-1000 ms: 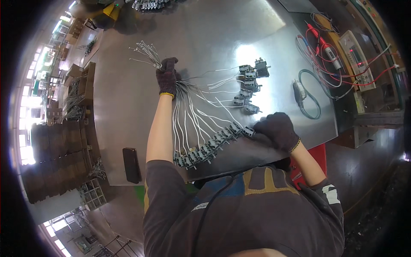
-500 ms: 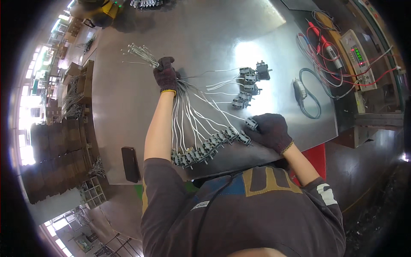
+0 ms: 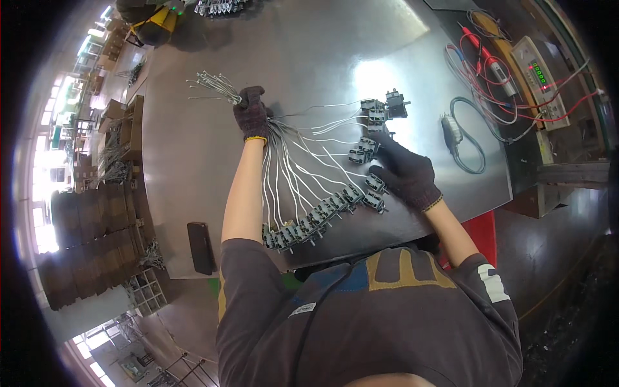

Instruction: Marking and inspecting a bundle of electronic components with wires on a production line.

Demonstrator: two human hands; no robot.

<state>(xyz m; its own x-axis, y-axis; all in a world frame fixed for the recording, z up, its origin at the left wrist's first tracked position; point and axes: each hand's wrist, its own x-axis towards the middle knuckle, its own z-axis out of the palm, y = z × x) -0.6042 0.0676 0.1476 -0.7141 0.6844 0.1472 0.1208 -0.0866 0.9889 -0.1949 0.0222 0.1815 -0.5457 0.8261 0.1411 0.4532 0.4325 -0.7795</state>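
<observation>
My left hand (image 3: 251, 113), in a dark knitted glove, is closed around a bundle of thin white wires. The loose wire ends (image 3: 216, 87) stick out past it to the upper left. From the other side the wires (image 3: 287, 164) fan out to small grey switch-like parts with short shafts. Several of these parts (image 3: 309, 226) lie in a curved row near the table's front edge; another cluster (image 3: 374, 113) sits farther right. My right hand (image 3: 409, 174), gloved too, has thumb and fingers apart beside the parts (image 3: 364, 150) at the cluster's near end. Its fingertips are partly hidden.
A dark phone-like slab (image 3: 201, 248) lies at the table's left front. On the right are a grey cable with a plug (image 3: 453, 131), a red probe (image 3: 480, 48) with leads, and a meter with a lit display (image 3: 540, 77). A yellow-and-black object (image 3: 155, 26) stands far left.
My right hand has moved away from the end of the near row, up toward the right cluster. My left hand keeps its hold on the wires, nearly unmoved.
</observation>
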